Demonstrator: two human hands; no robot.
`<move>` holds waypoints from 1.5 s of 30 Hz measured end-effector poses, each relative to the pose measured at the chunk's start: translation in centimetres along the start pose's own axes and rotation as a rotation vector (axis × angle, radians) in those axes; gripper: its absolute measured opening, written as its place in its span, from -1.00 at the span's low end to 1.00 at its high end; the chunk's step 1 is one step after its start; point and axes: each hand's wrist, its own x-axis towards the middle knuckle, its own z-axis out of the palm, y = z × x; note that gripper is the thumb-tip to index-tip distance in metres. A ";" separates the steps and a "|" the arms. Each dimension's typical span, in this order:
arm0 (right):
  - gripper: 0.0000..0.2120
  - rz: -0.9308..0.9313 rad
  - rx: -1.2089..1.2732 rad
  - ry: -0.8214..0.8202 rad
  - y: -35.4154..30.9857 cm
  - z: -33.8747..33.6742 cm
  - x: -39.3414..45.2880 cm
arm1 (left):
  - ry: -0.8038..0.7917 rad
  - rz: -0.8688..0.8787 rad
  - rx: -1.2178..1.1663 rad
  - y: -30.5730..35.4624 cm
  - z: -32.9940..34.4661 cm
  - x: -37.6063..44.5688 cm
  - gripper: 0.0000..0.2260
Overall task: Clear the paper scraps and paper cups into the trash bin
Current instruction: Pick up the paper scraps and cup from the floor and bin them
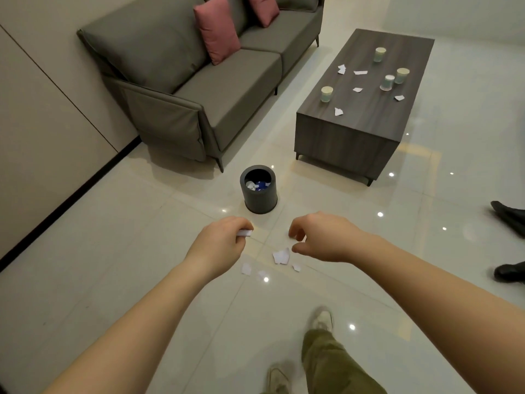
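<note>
A dark round trash bin (258,194) stands on the floor ahead, with white and blue scraps inside. My left hand (221,243) pinches a white paper scrap (245,233) just short of the bin. My right hand (318,237) hovers with fingers curled apart and nothing in it, above a cluster of white scraps (281,255) on the tiles. More scraps lie at my left (246,269) and right (296,267). On the coffee table (349,129) stand several paper cups (326,94) among scattered paper scraps (338,111).
A grey sofa (199,89) with pink cushions stands at the left, against a beige wall. Another person's dark shoes (508,271) show at the right edge. My own legs and shoes (321,322) are below. Glossy floor tiles surround the bin.
</note>
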 end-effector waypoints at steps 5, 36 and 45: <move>-0.73 -0.032 -0.009 0.018 3.4 -2.5 9.5 | 0.040 -0.014 -0.007 -1.8 0.7 9.1 -0.83; -0.75 -0.056 -0.212 0.153 25.2 20.3 57.7 | 0.192 -0.116 -0.053 -34.3 38.0 56.9 -0.78; -0.76 -0.086 -0.206 0.152 26.4 24.9 62.6 | 0.131 -0.082 0.085 -38.3 42.5 61.7 -0.75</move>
